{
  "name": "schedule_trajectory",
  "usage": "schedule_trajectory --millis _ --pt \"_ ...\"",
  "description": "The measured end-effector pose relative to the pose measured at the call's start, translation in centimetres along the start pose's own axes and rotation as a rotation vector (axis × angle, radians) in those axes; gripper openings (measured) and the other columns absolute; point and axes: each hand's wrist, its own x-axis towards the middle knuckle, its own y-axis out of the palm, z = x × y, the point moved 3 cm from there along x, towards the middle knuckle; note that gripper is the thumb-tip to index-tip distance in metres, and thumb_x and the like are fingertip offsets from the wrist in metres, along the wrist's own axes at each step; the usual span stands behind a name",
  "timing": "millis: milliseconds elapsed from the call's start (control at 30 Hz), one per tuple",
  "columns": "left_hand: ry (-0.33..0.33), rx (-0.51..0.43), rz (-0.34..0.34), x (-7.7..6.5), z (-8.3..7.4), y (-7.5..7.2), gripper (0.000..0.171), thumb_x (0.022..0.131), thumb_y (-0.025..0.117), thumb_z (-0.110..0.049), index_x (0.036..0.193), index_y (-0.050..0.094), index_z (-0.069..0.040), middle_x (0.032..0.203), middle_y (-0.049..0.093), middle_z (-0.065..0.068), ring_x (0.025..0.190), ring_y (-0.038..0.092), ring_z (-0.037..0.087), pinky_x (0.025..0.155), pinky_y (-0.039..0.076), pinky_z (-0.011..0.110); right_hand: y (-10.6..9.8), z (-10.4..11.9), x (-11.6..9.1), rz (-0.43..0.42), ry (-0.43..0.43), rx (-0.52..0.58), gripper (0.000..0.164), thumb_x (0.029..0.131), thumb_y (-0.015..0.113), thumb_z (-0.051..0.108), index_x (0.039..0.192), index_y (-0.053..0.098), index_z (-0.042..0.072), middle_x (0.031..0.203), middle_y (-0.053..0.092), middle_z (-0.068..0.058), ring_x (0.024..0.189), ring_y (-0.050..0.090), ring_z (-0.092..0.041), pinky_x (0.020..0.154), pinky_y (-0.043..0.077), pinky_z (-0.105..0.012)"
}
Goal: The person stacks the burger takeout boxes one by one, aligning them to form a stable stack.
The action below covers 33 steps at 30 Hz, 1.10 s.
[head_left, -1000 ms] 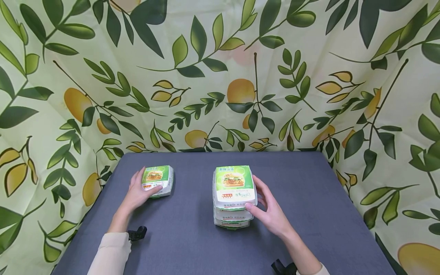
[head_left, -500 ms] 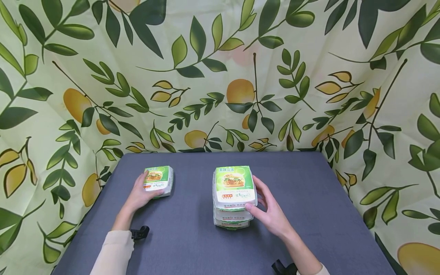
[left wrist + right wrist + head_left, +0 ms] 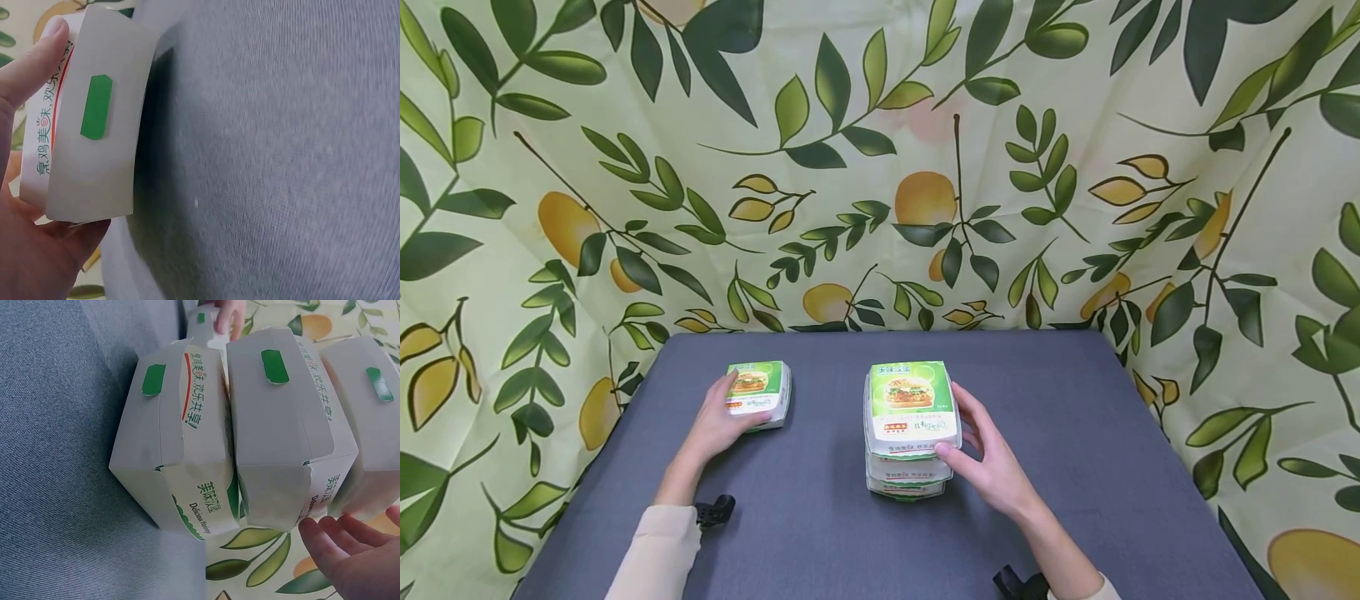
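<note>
In the head view, a green-and-white hamburger box (image 3: 763, 402) is at the table's left, with a burger picture on its lid. My left hand (image 3: 713, 423) holds it from the left, thumb along the near side. The left wrist view shows its white side wall (image 3: 103, 125) with a green tab, low over the cloth. Right of centre stands a stack of three matching hamburger boxes (image 3: 913, 408). My right hand (image 3: 988, 458) rests against the stack's right side, thumb at the top box's near corner. Its fingers (image 3: 328, 540) look fairly straight in the right wrist view.
A grey-blue cloth covers the table (image 3: 820, 533). A curtain (image 3: 850, 208) printed with leaves and fruit hangs behind and at both sides. Bare cloth separates the single box from the stack. Black camera mounts (image 3: 715, 510) sit at both wrists.
My left hand has shifted rightward, carrying the single hamburger box a little towards the stack. The right hand and the stack have stayed where they were.
</note>
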Motion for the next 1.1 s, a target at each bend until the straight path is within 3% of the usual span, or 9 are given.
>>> schedule_trajectory --millis 567,833,1100 --pt "0.085 0.01 -0.017 -0.4 -3.1 1.5 0.11 0.079 0.085 -0.05 0.16 0.025 -0.004 0.162 0.02 0.027 0.148 0.023 0.045 0.116 0.024 0.062 0.0 0.0 0.1 -0.004 -0.015 0.004 0.078 0.096 0.068 0.013 0.161 0.025 0.015 0.161 0.033 -0.009 0.141 0.038 -0.025 0.107 0.039 -0.022" --pt "0.101 0.027 -0.027 -0.9 -5.2 1.5 0.11 0.079 0.083 -0.055 0.161 0.026 -0.009 0.163 0.021 0.024 0.147 0.024 0.045 0.114 0.027 0.063 0.0 0.0 0.1 0.0 -0.02 0.005 0.078 0.096 0.068 0.013 0.161 0.026 0.017 0.16 0.034 -0.008 0.14 0.038 -0.022 0.108 0.04 -0.027" --pt "0.135 0.028 -0.043 -1.6 -7.6 1.1 0.111 0.078 0.082 -0.059 0.161 0.026 -0.011 0.163 0.023 0.02 0.146 0.027 0.042 0.111 0.032 0.063 0.1 0.1 0.0 -0.001 -0.018 0.012 0.077 0.096 0.068 0.011 0.161 0.026 0.016 0.16 0.034 -0.008 0.139 0.038 -0.013 0.107 0.04 -0.022"
